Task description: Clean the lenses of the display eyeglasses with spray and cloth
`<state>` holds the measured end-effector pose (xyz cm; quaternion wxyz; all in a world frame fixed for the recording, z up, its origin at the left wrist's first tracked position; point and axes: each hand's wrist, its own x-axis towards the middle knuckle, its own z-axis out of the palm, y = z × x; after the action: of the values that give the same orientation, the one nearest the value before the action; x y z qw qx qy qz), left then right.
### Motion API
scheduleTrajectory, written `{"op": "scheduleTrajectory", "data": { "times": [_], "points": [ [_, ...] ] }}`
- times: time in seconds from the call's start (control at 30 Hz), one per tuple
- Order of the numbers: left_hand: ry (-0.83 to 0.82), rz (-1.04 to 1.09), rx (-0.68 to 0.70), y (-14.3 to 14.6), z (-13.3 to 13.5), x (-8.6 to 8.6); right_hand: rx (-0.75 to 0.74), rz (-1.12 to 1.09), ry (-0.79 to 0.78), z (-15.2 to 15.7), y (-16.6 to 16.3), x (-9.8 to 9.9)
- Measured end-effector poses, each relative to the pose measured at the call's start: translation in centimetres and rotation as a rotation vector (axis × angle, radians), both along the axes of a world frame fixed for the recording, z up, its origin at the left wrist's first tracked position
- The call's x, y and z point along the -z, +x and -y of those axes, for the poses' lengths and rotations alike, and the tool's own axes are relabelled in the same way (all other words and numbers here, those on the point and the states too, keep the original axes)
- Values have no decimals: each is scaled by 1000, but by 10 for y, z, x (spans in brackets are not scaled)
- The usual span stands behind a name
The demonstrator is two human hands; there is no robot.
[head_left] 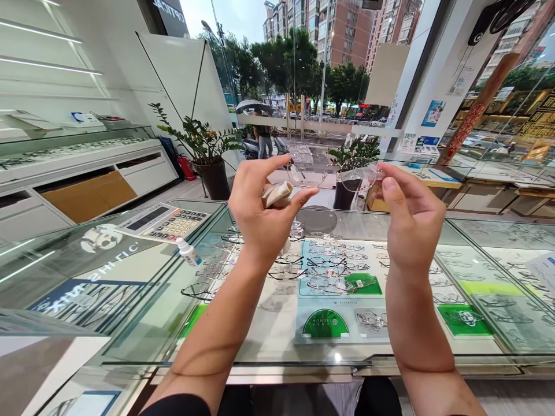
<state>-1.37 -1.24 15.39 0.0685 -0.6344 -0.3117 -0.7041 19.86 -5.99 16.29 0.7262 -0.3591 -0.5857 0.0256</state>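
Observation:
A pair of thin, clear-lensed eyeglasses [358,180] is raised above the glass counter, in front of the window. My right hand [411,216] pinches its right end between thumb and fingers. On the other side, my left hand [262,211] has thumb and index finger spread around the left lens; whether they touch the rim is hard to tell. A folded beige cloth [277,195] is tucked into the curled fingers of that hand. Below, several eyeglass frames [327,263] lie in rows in the display case.
A glass-topped display counter [269,346] spans the front. On its left part are a calculator [165,222] and a small white bottle [189,252]. Beyond stand potted plants [214,179], a red fire extinguisher [185,169] and a side cabinet [87,196]. Outside is a person with an umbrella [255,105].

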Motion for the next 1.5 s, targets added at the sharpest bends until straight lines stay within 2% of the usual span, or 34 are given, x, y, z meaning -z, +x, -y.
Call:
{"op": "scheduleTrajectory", "data": {
  "times": [0.2,0.37,0.77,1.03,1.2,1.33,1.5],
  "points": [
    [-26,-6,18,1,3,-1,-60,-108,-44,-8,4,-1],
    [-39,2,98,3,7,-1,-117,-106,-78,-12,8,1],
    [-42,-15,34,6,8,-1,-305,-122,-107,-12,10,-1],
    [-112,39,186,12,19,-7,-265,-74,-94,-22,17,6],
    [-139,86,226,13,21,-9,-218,10,-84,-27,18,9],
    [-207,118,278,14,23,-8,-259,-66,-133,-24,14,7],
    [-206,80,267,16,23,-5,-294,-84,-130,-21,11,6]
  ]
}}
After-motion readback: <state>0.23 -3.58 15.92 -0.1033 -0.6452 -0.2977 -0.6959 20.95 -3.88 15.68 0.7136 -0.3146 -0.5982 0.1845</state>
